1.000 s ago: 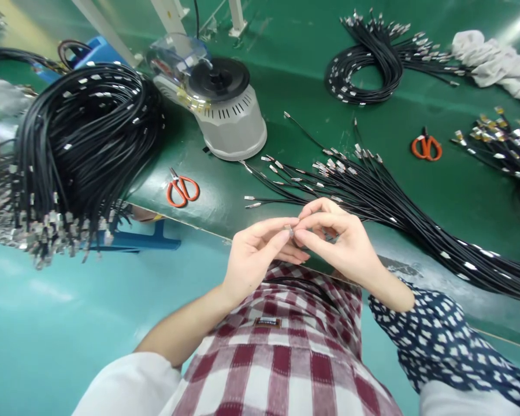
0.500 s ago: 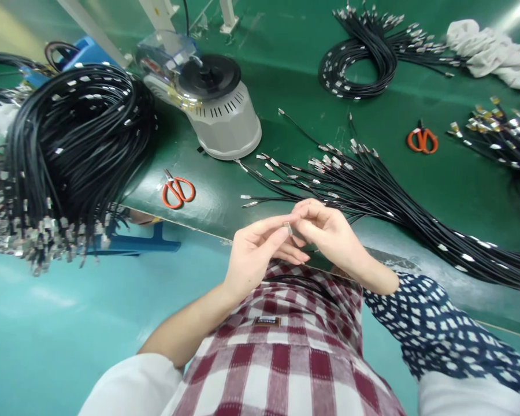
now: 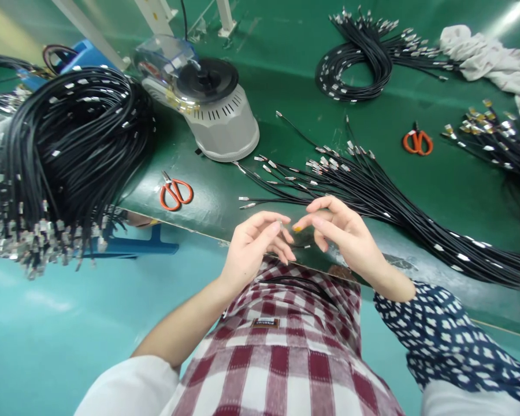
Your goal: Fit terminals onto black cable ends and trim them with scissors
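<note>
My left hand [image 3: 253,245] is closed in a pinch on the end of a thin black cable, whose small metallic tip [image 3: 281,226] shows between thumb and forefinger. Most of this cable is hidden behind the fingers. A loop of black cable [image 3: 294,281] lies across my lap below. A little to the right, my right hand [image 3: 344,237] holds a small piece of yellow tape [image 3: 297,229] at a fingertip, apart from the left hand. Beyond both hands, a fan of black cables [image 3: 372,196] with silvery ends and white tags lies on the green table [image 3: 225,202].
A grey tape dispenser [image 3: 225,130] with a black disc stands behind. Orange-handled snips [image 3: 176,193] lie at left, another pair [image 3: 417,141] at right. A large cable bundle [image 3: 78,133] overhangs the table's left edge. Coiled cables [image 3: 355,69] and a white cloth [image 3: 481,58] lie at the back.
My hands have moved apart: the right one has shifted right, away from the cable end. A yellow piece now shows at its fingertip. The left hand keeps its pinch.
</note>
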A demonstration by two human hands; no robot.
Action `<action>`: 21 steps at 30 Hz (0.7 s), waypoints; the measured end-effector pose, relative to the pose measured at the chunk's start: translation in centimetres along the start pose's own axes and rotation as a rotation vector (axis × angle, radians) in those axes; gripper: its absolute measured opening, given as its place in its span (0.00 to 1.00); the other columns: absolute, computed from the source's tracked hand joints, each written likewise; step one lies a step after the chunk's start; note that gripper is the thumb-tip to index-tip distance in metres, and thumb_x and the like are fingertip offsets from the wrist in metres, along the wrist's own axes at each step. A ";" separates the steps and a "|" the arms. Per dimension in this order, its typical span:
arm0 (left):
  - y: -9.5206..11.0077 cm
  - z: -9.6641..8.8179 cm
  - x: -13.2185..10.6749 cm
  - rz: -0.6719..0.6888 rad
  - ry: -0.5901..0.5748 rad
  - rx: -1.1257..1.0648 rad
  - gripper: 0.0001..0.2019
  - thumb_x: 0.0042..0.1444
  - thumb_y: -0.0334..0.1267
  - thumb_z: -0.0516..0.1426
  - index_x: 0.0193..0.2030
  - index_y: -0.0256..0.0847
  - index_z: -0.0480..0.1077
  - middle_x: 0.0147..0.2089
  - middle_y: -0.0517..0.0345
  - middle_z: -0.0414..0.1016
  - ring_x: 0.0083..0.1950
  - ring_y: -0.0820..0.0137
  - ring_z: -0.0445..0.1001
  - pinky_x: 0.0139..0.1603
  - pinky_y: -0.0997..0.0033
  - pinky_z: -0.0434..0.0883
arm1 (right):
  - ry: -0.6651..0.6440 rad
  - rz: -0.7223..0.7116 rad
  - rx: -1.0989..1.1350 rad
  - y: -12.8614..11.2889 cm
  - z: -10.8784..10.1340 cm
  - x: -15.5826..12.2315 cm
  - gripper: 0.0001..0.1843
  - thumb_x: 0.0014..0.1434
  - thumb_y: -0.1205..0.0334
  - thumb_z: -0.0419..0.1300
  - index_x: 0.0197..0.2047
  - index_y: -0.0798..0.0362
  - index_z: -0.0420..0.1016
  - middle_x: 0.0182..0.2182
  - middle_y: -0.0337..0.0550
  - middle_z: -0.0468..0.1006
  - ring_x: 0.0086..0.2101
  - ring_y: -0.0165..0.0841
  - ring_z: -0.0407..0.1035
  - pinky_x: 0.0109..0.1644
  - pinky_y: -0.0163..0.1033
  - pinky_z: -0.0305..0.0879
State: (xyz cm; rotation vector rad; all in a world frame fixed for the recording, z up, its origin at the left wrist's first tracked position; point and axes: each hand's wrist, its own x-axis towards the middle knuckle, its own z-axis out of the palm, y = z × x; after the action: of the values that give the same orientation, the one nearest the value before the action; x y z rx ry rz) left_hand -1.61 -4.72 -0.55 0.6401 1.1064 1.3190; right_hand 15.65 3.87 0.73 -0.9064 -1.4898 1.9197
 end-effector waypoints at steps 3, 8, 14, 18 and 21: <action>0.4 0.1 0.0 0.036 -0.014 0.053 0.11 0.60 0.43 0.60 0.43 0.36 0.74 0.32 0.56 0.76 0.24 0.72 0.77 0.24 0.75 0.72 | -0.003 -0.004 -0.085 -0.1 0.1 -0.1 0.14 0.64 0.53 0.59 0.48 0.51 0.65 0.37 0.44 0.82 0.20 0.23 0.62 0.24 0.31 0.62; 0.7 0.5 -0.3 0.111 0.062 0.205 0.13 0.50 0.35 0.67 0.41 0.38 0.73 0.29 0.62 0.74 0.24 0.76 0.73 0.25 0.77 0.70 | 0.017 -0.023 -0.223 -0.3 0.6 -0.6 0.11 0.67 0.56 0.55 0.50 0.50 0.64 0.37 0.42 0.82 0.20 0.23 0.63 0.25 0.30 0.63; 0.1 0.4 -0.1 0.090 0.113 0.248 0.07 0.55 0.37 0.65 0.34 0.37 0.74 0.23 0.61 0.73 0.20 0.78 0.70 0.22 0.78 0.66 | 0.037 -0.050 -0.252 -0.1 0.7 -0.5 0.10 0.67 0.57 0.55 0.49 0.50 0.66 0.38 0.41 0.81 0.20 0.22 0.64 0.25 0.29 0.64; 0.3 0.3 0.4 -0.040 0.097 0.019 0.12 0.48 0.39 0.68 0.31 0.35 0.72 0.25 0.59 0.75 0.17 0.77 0.69 0.17 0.78 0.61 | 0.151 -0.073 -0.182 0.6 0.4 0.3 0.13 0.66 0.53 0.56 0.49 0.51 0.70 0.48 0.45 0.77 0.20 0.21 0.65 0.27 0.32 0.67; 0.4 0.3 0.7 -0.100 0.101 -0.067 0.13 0.46 0.39 0.69 0.30 0.35 0.72 0.24 0.59 0.75 0.17 0.76 0.70 0.17 0.79 0.62 | 0.159 -0.056 -0.190 0.9 0.9 0.5 0.16 0.63 0.49 0.59 0.45 0.53 0.75 0.44 0.44 0.77 0.22 0.23 0.65 0.28 0.33 0.68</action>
State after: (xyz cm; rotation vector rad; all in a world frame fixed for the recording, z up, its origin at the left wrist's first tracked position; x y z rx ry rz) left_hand -1.63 -3.94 -0.24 0.4674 1.1562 1.3080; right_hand 14.60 3.47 -0.11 -1.0629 -1.6029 1.6466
